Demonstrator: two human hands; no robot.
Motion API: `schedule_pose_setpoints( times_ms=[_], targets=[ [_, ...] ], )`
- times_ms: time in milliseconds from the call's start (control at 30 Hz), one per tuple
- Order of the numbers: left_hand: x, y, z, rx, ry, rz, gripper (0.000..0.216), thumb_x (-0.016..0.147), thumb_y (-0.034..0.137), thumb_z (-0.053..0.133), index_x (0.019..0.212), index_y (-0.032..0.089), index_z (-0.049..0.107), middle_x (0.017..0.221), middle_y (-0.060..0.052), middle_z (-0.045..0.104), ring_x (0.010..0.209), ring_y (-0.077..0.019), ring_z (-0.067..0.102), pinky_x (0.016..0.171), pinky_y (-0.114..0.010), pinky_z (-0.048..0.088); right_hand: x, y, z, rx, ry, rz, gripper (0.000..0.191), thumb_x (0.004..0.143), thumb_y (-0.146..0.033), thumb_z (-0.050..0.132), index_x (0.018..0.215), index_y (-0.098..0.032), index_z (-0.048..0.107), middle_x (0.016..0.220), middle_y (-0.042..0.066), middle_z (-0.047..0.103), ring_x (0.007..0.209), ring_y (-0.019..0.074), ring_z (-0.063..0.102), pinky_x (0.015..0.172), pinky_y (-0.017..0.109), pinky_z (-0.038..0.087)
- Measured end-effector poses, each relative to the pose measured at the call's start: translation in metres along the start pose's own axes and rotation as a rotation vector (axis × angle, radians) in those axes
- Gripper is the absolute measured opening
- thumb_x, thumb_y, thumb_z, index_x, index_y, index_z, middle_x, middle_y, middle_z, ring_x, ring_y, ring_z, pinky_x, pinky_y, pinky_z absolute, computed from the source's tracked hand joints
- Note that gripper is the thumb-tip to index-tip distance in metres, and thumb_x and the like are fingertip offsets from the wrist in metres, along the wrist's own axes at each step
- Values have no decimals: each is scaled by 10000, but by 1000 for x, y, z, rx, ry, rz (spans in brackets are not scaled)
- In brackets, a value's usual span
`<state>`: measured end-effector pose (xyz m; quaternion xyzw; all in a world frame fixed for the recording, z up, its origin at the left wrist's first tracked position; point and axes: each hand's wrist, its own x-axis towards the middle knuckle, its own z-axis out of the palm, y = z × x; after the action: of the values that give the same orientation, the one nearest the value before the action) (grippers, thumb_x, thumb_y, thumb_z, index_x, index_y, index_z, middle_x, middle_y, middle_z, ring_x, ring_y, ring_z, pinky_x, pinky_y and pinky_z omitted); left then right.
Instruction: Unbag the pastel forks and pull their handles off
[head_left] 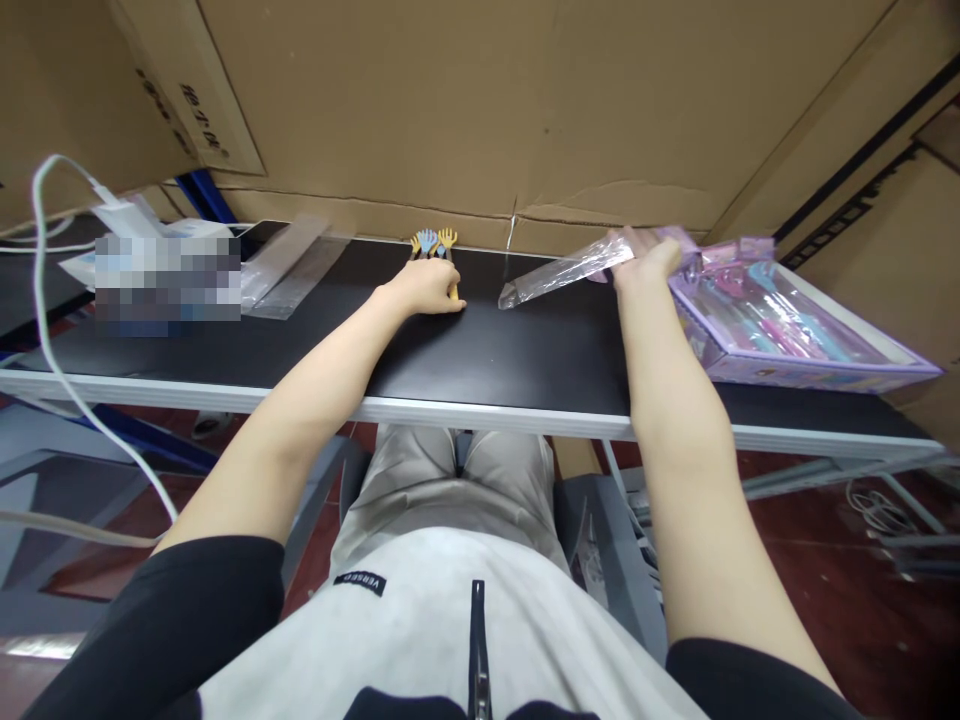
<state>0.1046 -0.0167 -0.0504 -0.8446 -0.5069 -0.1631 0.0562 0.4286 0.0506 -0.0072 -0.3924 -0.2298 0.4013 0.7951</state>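
Observation:
My left hand (429,286) is on the black tabletop, its fingers curled over a few slim items with hand-shaped tops. Beyond the knuckles show a blue hand-shaped top (427,240) and a yellow hand-shaped top (448,238); a bit of yellow sticks out by the thumb. The lower parts are hidden under the palm. At the box's left end, my right hand (646,262) is closed on a clear plastic sleeve (562,275), which slants down to the left. Its fingers are partly blurred. The purple display box (825,372) holds pink and blue items in clear wrapping.
Flat clear plastic sleeves (292,270) lie left on the black tabletop (495,355). A white cable (45,290) loops past a white packet (199,232) at the far left. A cardboard wall (525,110) stands behind; a pale metal edge (495,413) runs along the front.

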Motion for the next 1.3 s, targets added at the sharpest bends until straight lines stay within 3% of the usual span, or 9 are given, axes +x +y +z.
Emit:
schedule_pose_setpoints(
  times_ms=[100, 200, 367, 467, 633, 800, 900, 1033, 1300],
  targets=[
    [1, -6, 4, -51, -14, -1, 257, 739, 387, 752, 608, 209, 620, 775, -76, 663, 871, -280, 677, 770, -337, 500, -18, -1, 9, -1, 6, 172, 335, 1006, -303, 252, 1006, -178, 563, 938, 105, 676, 897, 217, 720, 771, 435, 634],
    [3, -10, 5, -147, 99, 4, 262, 776, 392, 738, 632, 204, 626, 756, -70, 645, 884, -277, 669, 809, -347, 496, -36, 1, 16, -110, -161, 267, 290, 1002, -319, 346, 1055, -185, 598, 899, 90, 703, 886, 231, 729, 771, 460, 635],
    [13, 2, 10, -473, 294, -91, 372, 981, 486, 541, 807, 180, 660, 862, -83, 701, 890, -228, 654, 872, -341, 490, -83, 12, 30, -280, -456, 386, 217, 990, -339, 473, 1007, -183, 623, 780, 50, 702, 697, 178, 701, 728, 364, 632],
    [17, 15, 14, -694, 290, -124, 459, 1024, 560, 454, 841, 184, 644, 903, -73, 713, 915, -210, 665, 875, -312, 496, -119, 20, 39, -364, -609, 450, 227, 993, -390, 511, 959, -191, 615, 696, 18, 677, 557, 144, 650, 631, 298, 610],
    [16, 25, 15, -836, 298, -172, 395, 992, 507, 531, 759, 192, 580, 797, -31, 654, 852, -185, 636, 807, -284, 509, -153, 30, 43, -500, -780, 552, 283, 1003, -429, 501, 907, -182, 600, 607, 19, 657, 430, 144, 592, 445, 247, 527],
    [15, 26, 13, -943, 281, -256, 228, 930, 311, 568, 735, 197, 537, 743, -19, 615, 736, -153, 607, 684, -259, 497, -155, 38, 40, -540, -803, 504, 236, 972, -409, 590, 915, -180, 596, 600, 16, 644, 428, 155, 586, 398, 258, 509],
    [15, 29, 11, -1000, 296, -329, 187, 883, 205, 566, 704, 190, 514, 731, -20, 606, 704, -139, 595, 663, -256, 486, -153, 44, 40, -524, -733, 360, 132, 941, -297, 648, 896, -202, 567, 643, -18, 625, 456, 124, 569, 416, 239, 511],
    [17, 29, 8, -1097, 329, -432, 174, 829, 135, 548, 674, 192, 496, 687, -18, 585, 662, -135, 577, 616, -259, 470, -150, 48, 38, -496, -621, 178, 223, 891, -198, 701, 867, -238, 483, 698, -66, 590, 495, 81, 550, 426, 174, 481],
    [18, 26, 12, -1111, 289, -339, 147, 833, 158, 542, 712, 210, 475, 651, -2, 571, 648, -148, 606, 644, -281, 509, -145, 50, 35, -498, -744, 153, 59, 913, -236, 659, 968, -221, 644, 763, -39, 624, 587, 82, 600, 525, 199, 569]
  ],
)
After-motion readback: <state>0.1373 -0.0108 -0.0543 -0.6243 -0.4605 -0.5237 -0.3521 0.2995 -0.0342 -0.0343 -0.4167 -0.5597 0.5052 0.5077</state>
